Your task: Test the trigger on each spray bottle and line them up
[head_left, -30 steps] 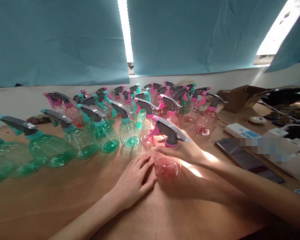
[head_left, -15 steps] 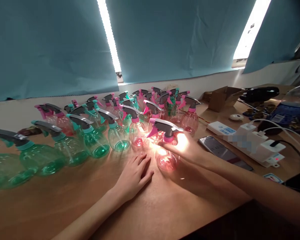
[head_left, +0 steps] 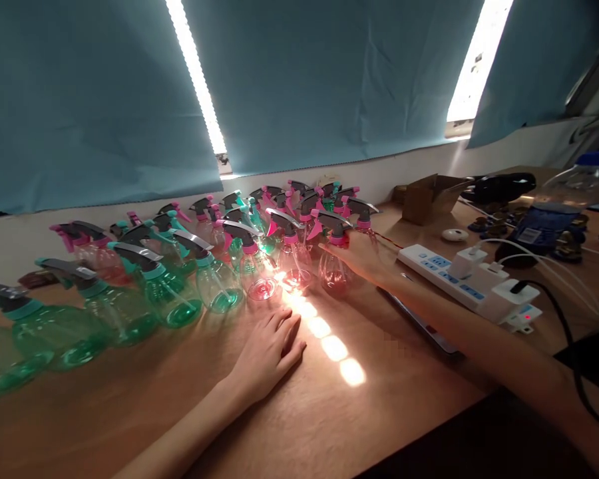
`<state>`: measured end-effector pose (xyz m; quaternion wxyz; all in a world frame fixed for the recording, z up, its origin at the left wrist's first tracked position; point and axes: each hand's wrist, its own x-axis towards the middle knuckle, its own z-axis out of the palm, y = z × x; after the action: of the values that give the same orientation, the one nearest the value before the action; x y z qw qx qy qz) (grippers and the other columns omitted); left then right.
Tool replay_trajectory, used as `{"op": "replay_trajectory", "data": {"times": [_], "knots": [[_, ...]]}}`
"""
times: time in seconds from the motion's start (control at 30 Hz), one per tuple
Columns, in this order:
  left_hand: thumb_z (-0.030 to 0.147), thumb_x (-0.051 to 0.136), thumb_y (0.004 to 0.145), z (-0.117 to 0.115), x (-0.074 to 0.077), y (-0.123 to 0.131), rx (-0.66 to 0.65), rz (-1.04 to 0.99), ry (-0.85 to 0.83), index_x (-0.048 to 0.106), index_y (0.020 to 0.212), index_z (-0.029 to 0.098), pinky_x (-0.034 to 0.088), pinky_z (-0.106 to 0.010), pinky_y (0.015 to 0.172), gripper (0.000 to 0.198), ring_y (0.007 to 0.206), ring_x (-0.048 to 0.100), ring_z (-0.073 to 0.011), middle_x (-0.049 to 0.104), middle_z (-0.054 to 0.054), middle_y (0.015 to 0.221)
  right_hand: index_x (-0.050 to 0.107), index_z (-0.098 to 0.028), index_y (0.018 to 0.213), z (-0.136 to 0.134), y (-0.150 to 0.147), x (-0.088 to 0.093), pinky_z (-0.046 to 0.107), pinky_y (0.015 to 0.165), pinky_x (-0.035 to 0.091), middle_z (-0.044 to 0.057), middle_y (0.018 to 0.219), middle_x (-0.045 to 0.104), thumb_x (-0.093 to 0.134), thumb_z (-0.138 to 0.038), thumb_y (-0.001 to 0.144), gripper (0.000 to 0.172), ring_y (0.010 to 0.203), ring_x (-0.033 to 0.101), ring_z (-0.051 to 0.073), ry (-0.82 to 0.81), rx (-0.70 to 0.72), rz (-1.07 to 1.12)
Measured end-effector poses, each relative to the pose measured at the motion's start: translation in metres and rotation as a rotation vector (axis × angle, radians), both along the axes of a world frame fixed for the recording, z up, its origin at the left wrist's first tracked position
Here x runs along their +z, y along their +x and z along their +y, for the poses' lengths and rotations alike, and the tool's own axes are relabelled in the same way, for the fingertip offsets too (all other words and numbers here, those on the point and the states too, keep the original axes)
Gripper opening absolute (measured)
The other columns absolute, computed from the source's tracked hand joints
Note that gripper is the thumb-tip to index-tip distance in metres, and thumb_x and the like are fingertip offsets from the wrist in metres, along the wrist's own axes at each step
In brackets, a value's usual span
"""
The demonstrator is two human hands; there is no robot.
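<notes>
My right hand point(head_left: 362, 256) is closed around the neck of a pink spray bottle point(head_left: 333, 274), which stands at the right end of the front row. Its trigger head is grey and pink. Flat on the wooden table point(head_left: 299, 412), my left hand point(head_left: 267, 346) rests with its fingers apart and holds nothing. Just beyond its fingertips is another pink spray bottle point(head_left: 259, 278), and a third pink bottle point(head_left: 295, 263) stands between that one and the bottle I grip. To the left, several green spray bottles point(head_left: 172, 296) continue the row.
More pink and green bottles crowd behind, near the wall. On the right lie a phone point(head_left: 424, 322), a white power strip point(head_left: 442, 273) with chargers and cables, and a white oval object point(head_left: 454, 235). Farther back are an open cardboard box point(head_left: 432, 199) and a large clear plastic container point(head_left: 576, 183).
My right hand has moved the pink spray bottle away from me, up to the row's right end. A strip of light spots now shows on the table. My left hand has stayed put.
</notes>
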<state>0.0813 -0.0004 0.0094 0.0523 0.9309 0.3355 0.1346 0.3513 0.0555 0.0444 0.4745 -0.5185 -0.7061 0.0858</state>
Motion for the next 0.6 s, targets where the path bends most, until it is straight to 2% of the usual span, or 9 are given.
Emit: {"op": "replay_trajectory", "data": {"times": [0.1, 0.17, 0.33, 0.6], "knots": [[0.035, 0.047, 0.096, 0.002, -0.002, 0.000, 0.004, -0.010, -0.005, 0.052, 0.127, 0.016, 0.041, -0.047, 0.102, 0.036, 0.123, 0.047, -0.0299, 0.052, -0.013, 0.134, 0.059, -0.015, 0.112, 0.013, -0.006, 0.003, 0.038, 0.080, 0.054, 0.006, 0.110, 0.063, 0.056, -0.036, 0.092, 0.028, 0.093, 0.063, 0.019, -0.126, -0.187, -0.031], [0.035, 0.047, 0.096, 0.004, -0.003, 0.000, -0.001, -0.015, -0.006, 0.053, 0.127, 0.017, 0.041, -0.047, 0.102, 0.036, 0.123, 0.047, -0.0301, 0.052, -0.013, 0.134, 0.059, -0.015, 0.113, 0.019, -0.011, 0.007, 0.039, 0.080, 0.054, 0.007, 0.111, 0.063, 0.057, -0.036, 0.092, 0.029, 0.093, 0.063, 0.019, -0.159, -0.228, -0.050], [0.034, 0.046, 0.096, 0.005, -0.002, 0.001, -0.015, -0.007, -0.028, 0.052, 0.127, 0.017, 0.040, -0.048, 0.102, 0.035, 0.124, 0.046, -0.0306, 0.051, -0.013, 0.135, 0.059, -0.016, 0.114, 0.028, -0.015, 0.013, 0.040, 0.082, 0.053, 0.007, 0.113, 0.062, 0.056, -0.035, 0.092, 0.029, 0.095, 0.063, 0.019, -0.140, -0.236, -0.076], [0.032, 0.047, 0.096, 0.006, -0.005, 0.002, -0.045, -0.052, -0.029, 0.054, 0.121, 0.019, 0.041, -0.047, 0.101, 0.029, 0.121, 0.047, -0.0297, 0.052, -0.012, 0.133, 0.059, -0.017, 0.114, 0.037, -0.016, 0.012, 0.040, 0.083, 0.053, 0.007, 0.115, 0.062, 0.055, -0.036, 0.093, 0.029, 0.097, 0.062, 0.020, -0.105, -0.231, -0.052]]}}
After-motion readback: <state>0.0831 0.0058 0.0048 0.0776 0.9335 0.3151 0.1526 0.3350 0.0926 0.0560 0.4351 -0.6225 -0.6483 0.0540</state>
